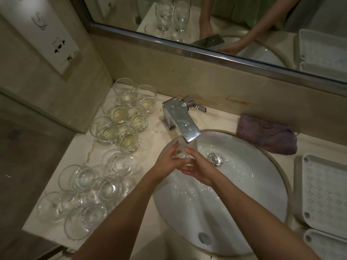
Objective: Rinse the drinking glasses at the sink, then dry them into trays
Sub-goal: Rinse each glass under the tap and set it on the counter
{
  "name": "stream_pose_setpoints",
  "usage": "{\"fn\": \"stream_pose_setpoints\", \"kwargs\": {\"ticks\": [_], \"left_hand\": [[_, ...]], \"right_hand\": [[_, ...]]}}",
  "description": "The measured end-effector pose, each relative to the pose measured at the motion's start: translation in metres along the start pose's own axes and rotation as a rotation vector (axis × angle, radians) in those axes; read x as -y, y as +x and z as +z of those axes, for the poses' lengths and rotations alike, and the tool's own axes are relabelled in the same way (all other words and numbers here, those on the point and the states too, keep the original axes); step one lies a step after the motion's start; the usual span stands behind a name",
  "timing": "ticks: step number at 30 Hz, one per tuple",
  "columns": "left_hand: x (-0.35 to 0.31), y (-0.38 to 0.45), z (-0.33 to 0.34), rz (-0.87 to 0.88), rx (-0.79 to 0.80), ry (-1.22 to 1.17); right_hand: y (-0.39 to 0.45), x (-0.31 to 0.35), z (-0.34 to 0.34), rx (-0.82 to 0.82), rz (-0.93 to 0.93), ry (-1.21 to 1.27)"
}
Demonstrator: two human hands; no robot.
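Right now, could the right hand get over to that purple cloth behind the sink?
Probably yes, but not at once: the right hand grips the glass under the tap. Nothing stands between it and the purple cloth.

Head cam, close, looking down at sink [262, 184].

A glossy chrome metal faucet [180, 119], a smooth white glazed sink [244, 184], clear glass tumblers [120, 117], matt perforated plastic trays [323, 192], a purple cloth [266, 136] and a polished marble counter [82, 158] are seen.
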State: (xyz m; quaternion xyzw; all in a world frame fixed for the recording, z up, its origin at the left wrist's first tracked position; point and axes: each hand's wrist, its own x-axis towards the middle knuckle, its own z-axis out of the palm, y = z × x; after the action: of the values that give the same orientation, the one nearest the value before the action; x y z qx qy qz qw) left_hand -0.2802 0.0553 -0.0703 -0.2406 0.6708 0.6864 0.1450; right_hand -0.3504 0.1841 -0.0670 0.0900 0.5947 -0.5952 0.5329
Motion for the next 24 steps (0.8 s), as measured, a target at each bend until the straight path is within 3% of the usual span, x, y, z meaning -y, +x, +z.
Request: {"fn": "stream_pose_setpoints", "kwargs": {"ticks": [6, 10, 13, 16, 20, 24], "left_hand": [[-0.001, 0.004, 0.010, 0.020, -0.040, 0.015], [-0.009, 0.006, 0.009, 0.073, -0.003, 0.040], [-0.015, 0.004, 0.011, 0.086, 0.009, 0.034], [-0.012, 0.003, 0.017, 0.105, -0.074, 0.042], [-0.011, 0.005, 0.015, 0.058, -0.133, -0.159], [-0.005, 0.008, 0.006, -0.059, 0.022, -0.432]], "right_hand": [[-0.001, 0.002, -0.006, -0.036, 0.094, -0.215], [0.003, 0.003, -0.016, -0.137, -0.006, -0.022], [0.002, 0.010, -0.021, -0.121, -0.084, 0.127], [0.002, 0.016, -0.019, -0.181, -0.087, 0.219], [0.003, 0.020, -0.017, -0.235, -0.134, 0.306], [-0.004, 0.020, -0.014, -0.278, -0.154, -0.004]]}}
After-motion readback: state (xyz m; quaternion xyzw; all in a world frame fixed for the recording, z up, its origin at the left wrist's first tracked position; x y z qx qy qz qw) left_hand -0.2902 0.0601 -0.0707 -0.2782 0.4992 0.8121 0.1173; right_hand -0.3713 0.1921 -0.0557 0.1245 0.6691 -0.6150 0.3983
